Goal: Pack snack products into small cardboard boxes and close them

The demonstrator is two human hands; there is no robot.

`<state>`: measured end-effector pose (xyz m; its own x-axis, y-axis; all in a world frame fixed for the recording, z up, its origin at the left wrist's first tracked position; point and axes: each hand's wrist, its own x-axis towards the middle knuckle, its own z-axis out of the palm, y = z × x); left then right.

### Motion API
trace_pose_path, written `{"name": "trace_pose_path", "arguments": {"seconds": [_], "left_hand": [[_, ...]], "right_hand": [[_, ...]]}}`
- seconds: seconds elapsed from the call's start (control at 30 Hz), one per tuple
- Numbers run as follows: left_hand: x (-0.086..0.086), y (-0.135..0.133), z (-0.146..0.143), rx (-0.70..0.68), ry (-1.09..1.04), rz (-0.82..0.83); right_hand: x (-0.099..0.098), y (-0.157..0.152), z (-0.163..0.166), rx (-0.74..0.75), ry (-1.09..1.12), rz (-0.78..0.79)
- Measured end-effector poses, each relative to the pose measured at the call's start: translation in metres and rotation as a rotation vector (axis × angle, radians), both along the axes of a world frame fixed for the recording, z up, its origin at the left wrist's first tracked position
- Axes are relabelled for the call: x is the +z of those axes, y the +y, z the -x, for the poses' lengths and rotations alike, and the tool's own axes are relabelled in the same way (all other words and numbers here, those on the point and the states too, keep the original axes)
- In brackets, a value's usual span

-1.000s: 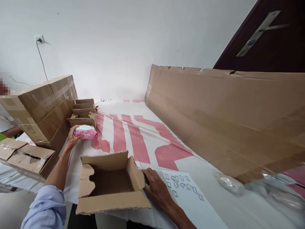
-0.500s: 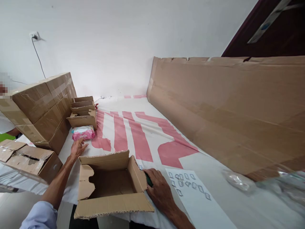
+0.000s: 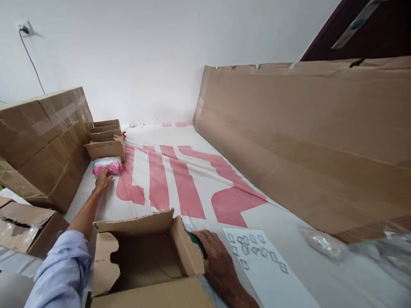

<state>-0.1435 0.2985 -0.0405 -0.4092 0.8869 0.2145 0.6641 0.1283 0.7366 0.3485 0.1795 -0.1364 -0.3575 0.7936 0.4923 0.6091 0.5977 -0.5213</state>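
Note:
My left hand reaches far forward, fingers stretched and touching the near side of a pink pack of wet wipes. An open cardboard box sits right in front of me, its flaps up and no contents showing in the visible inside. Against the box's right wall, my right hand curls round a dark green thing, mostly hidden by the fingers and the flap. Right of that hand lies a white paper sheet with several small outlines drawn on it.
Several open small boxes stand in a row behind the wipes. Taped cartons are stacked at left, with another carton nearer. A tall cardboard panel walls off the right. Clear plastic packets lie beneath it.
My left hand has stretched forward and now touches the wipes pack. The view has shifted slightly; the near box sits lower and further left. My right hand stays beside the box.

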Motion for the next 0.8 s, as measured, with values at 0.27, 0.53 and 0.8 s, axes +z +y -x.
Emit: {"name": "trace_pose_path", "arguments": {"seconds": [0.27,0.53,0.8], "left_hand": [[0.061,-0.032,-0.031,-0.185,-0.098,0.043],[0.072,-0.266,-0.065,-0.205,-0.286,0.200],[0.053,-0.288,-0.137,-0.212,-0.242,0.308]], "right_hand": [[0.017,-0.003,0.002,-0.007,-0.030,0.070],[0.023,0.001,0.011,-0.042,-0.081,0.039],[0.028,0.004,0.017,-0.107,-0.119,0.033]]}}
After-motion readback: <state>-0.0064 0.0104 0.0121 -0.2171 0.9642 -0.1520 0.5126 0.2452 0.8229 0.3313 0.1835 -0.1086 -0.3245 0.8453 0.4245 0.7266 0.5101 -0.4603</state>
